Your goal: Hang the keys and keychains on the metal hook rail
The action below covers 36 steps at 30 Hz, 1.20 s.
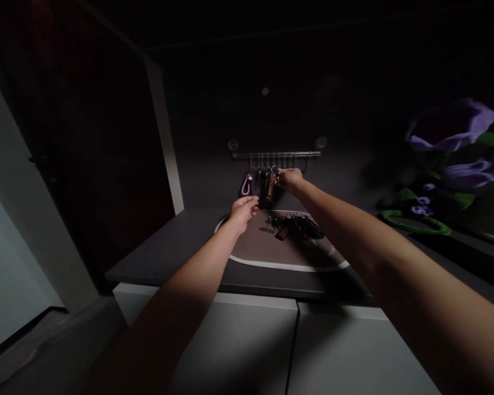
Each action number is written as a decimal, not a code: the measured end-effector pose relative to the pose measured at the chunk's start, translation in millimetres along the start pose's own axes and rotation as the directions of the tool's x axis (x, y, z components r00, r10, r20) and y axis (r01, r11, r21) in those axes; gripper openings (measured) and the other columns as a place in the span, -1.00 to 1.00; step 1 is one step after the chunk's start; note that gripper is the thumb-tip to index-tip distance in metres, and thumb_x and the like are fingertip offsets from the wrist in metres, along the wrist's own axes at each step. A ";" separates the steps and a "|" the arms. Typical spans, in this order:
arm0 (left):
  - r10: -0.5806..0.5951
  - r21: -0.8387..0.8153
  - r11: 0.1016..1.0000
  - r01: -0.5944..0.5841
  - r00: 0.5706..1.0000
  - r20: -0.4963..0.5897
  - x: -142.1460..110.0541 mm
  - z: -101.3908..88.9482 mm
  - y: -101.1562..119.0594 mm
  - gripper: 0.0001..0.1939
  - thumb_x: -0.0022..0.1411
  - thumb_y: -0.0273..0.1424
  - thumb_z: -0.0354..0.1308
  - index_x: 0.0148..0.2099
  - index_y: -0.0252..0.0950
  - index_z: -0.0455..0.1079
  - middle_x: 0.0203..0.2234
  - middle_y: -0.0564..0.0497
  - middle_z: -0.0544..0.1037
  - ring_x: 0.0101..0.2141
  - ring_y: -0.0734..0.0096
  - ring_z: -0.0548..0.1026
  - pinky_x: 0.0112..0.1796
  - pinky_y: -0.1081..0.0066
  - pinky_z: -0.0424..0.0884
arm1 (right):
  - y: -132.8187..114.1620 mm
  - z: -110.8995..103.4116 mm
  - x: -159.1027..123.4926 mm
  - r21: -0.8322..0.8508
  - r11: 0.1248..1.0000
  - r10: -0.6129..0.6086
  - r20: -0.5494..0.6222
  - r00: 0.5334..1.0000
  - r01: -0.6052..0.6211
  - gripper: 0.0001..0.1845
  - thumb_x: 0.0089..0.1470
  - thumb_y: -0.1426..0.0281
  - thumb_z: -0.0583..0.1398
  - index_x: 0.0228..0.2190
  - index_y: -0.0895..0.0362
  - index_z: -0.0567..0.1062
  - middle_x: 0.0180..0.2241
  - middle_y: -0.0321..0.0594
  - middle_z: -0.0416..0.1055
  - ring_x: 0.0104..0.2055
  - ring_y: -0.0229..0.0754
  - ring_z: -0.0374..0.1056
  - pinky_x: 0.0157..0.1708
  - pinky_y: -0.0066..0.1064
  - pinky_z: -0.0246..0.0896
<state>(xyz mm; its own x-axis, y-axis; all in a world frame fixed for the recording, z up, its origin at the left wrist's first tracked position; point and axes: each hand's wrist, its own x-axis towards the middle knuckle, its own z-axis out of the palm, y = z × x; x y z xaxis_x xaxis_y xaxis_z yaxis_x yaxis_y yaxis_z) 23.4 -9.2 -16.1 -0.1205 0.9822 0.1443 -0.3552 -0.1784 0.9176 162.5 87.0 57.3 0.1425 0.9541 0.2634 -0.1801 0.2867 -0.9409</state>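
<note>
A clear wall rail [275,154] with a row of hooks carries several sets of keys [262,176] and a pink strap loop [246,185]. My right hand [292,179] is at the rail's hooks, its fingers pinched on a key ring [274,170]. A brown tag with lettering [270,188] hangs just beside those fingertips. Lower and to the left, my left hand [244,213] is closed in a pinch above the mat; whatever it may hold is hidden. Beneath both hands, a bunch of keys and fobs [298,226] lies on a brown mat with a white rim [267,253].
The mat rests on a dark countertop [160,247] over white cabinet doors [239,334]. Purple flowers [453,129] and a green ring-shaped piece [415,224] stand at the right. A dark door [86,164] is at the left. Light is dim.
</note>
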 end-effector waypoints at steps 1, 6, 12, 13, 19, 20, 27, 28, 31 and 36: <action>0.001 0.002 1.000 -0.001 1.000 0.000 -0.2 0.1 0.1 -0.94 0.02 -0.48 0.18 -0.38 -0.35 0.39 -0.52 0.05 0.43 -0.58 0.69 0.32 -0.55 0.61 0.21 | 0.3 -1.5 0.2 0.012 1.000 0.012 0.013 1.000 -0.012 -0.80 0.07 0.53 0.06 -0.57 0.22 0.30 -0.72 -0.32 0.27 -0.68 -0.35 0.25 -0.66 -0.53 0.22; 0.005 0.006 1.000 -0.005 1.000 0.009 -0.6 -0.3 -0.3 -0.94 0.03 -0.49 0.17 -0.37 -0.36 0.39 -0.52 0.05 0.42 -0.58 0.69 0.31 -0.55 0.62 0.21 | -1.2 -7.0 -3.1 0.031 0.999 0.022 0.058 0.998 -0.024 -0.82 0.05 0.56 0.08 -0.56 0.24 0.33 -0.70 -0.28 0.31 -0.69 -0.35 0.25 -0.66 -0.52 0.23; 0.009 0.007 1.000 -0.009 1.000 0.006 -0.1 -0.7 -1.6 -0.93 0.00 -0.48 0.19 -0.38 -0.36 0.40 -0.51 0.04 0.44 -0.58 0.69 0.31 -0.55 0.61 0.21 | -3.5 -10.2 -7.8 -0.023 1.000 0.016 0.098 0.995 -0.013 -0.82 0.03 0.61 0.06 -0.56 0.23 0.32 -0.71 -0.27 0.32 -0.68 -0.33 0.27 -0.63 -0.48 0.27; 0.010 0.008 1.000 -0.010 1.000 0.008 0.2 -0.7 -1.9 -0.93 0.00 -0.48 0.19 -0.38 -0.36 0.40 -0.51 0.04 0.44 -0.58 0.69 0.31 -0.55 0.61 0.21 | -3.3 -10.6 -8.0 -0.028 1.000 0.009 0.104 0.995 -0.006 -0.81 0.04 0.61 0.06 -0.57 0.23 0.31 -0.70 -0.27 0.32 -0.69 -0.33 0.27 -0.63 -0.48 0.26; 0.006 0.022 1.000 -0.007 1.000 0.010 1.8 -0.8 -3.6 -0.93 0.01 -0.50 0.18 -0.37 -0.36 0.39 -0.54 0.07 0.40 -0.60 0.70 0.31 -0.58 0.62 0.20 | -3.3 -11.7 -10.5 -0.090 0.996 -0.017 0.103 0.995 0.027 -0.82 0.02 0.60 0.07 -0.58 0.21 0.29 -0.68 -0.29 0.32 -0.67 -0.35 0.26 -0.60 -0.48 0.24; 0.008 0.022 1.000 -0.008 1.000 0.011 1.8 -0.7 -3.7 -0.94 0.01 -0.50 0.18 -0.37 -0.36 0.39 -0.54 0.07 0.40 -0.61 0.70 0.31 -0.58 0.62 0.19 | -3.7 -11.6 -11.4 -0.102 0.995 -0.013 0.108 0.994 0.024 -0.82 0.02 0.61 0.07 -0.58 0.21 0.29 -0.67 -0.29 0.32 -0.66 -0.36 0.27 -0.59 -0.49 0.24; 0.002 0.066 0.998 -0.004 1.000 0.018 -0.6 -0.1 -3.7 -0.91 -0.03 -0.48 0.22 -0.40 -0.37 0.40 -0.57 0.08 0.40 -0.62 0.71 0.30 -0.58 0.62 0.18 | -6.2 -10.9 -17.1 -0.204 0.979 -0.008 0.114 0.993 0.031 -0.80 0.01 0.62 0.05 -0.59 0.20 0.27 -0.69 -0.33 0.28 -0.65 -0.40 0.23 -0.53 -0.52 0.22; 0.000 0.075 0.997 -0.001 1.000 0.017 -0.9 -0.1 -3.7 -0.91 -0.03 -0.48 0.22 -0.40 -0.37 0.39 -0.57 0.09 0.39 -0.63 0.72 0.30 -0.58 0.62 0.18 | -6.6 -11.0 -17.5 -0.216 0.976 -0.012 0.113 0.994 0.036 -0.79 0.01 0.62 0.05 -0.59 0.20 0.27 -0.70 -0.34 0.26 -0.66 -0.40 0.21 -0.53 -0.52 0.21; -0.002 0.095 0.995 0.000 1.000 0.020 -0.9 -0.4 -4.0 -0.91 -0.03 -0.48 0.22 -0.39 -0.37 0.39 -0.57 0.09 0.40 -0.63 0.72 0.30 -0.58 0.62 0.17 | -8.1 -12.1 -18.0 -0.244 0.969 -0.016 0.106 0.994 0.042 -0.79 0.00 0.62 0.05 -0.61 0.20 0.27 -0.73 -0.36 0.22 -0.68 -0.42 0.16 -0.55 -0.54 0.16; 0.005 0.123 0.992 -0.010 0.999 0.042 0.4 -1.3 -6.2 -0.91 -0.02 -0.47 0.21 -0.39 -0.37 0.40 -0.55 0.08 0.41 -0.61 0.72 0.30 -0.56 0.62 0.18 | -11.6 -15.2 -19.4 -0.278 0.959 -0.007 0.164 0.986 0.053 -0.76 -0.01 0.64 0.06 -0.63 0.19 0.26 -0.73 -0.35 0.22 -0.67 -0.43 0.13 -0.57 -0.57 0.11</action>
<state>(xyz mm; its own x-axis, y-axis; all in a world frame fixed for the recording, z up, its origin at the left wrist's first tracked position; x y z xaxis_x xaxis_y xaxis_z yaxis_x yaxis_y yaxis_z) 24.3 -7.8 -22.2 -0.0830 0.9830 0.1640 -0.2376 -0.1794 0.9547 176.6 63.9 59.9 -0.0180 0.9534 0.3010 0.1049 0.3012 -0.9478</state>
